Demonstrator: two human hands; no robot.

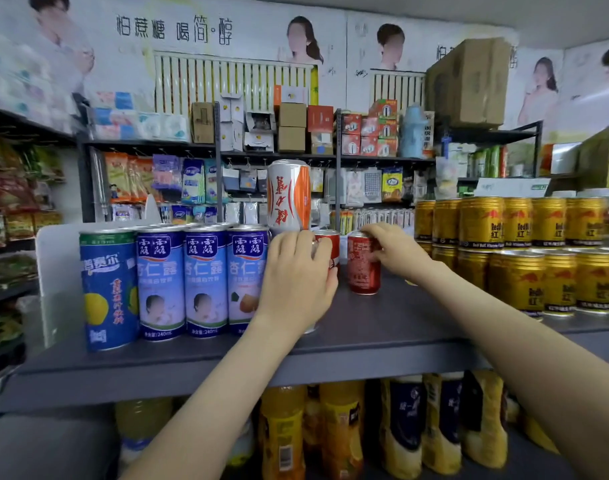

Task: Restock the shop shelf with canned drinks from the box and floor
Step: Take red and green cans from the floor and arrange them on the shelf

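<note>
Forearms reach over grey shelf point(382, 327). Left hand point(296, 275) grips red cola can point(325, 247); right hand point(396, 251) grips second red can point(363, 263), standing mid-shelf. Looks early: gap between almond-drink cans point(206, 282) and Red Bull cans point(552, 282) mostly unfilled.

Ahead of you, posters point(71, 64) cover the back wall around a white radiator point(227, 81). On top of the dark back rack point(150, 145) you see tissue packs point(140, 124), small cartons point(291, 128) and a pale blue flask point(412, 131), with packets point(192, 181) hanging below. Snack bags point(15, 181) fill your left edge. Yellow drink bottles point(341, 431) stand lowest in your view.
</note>
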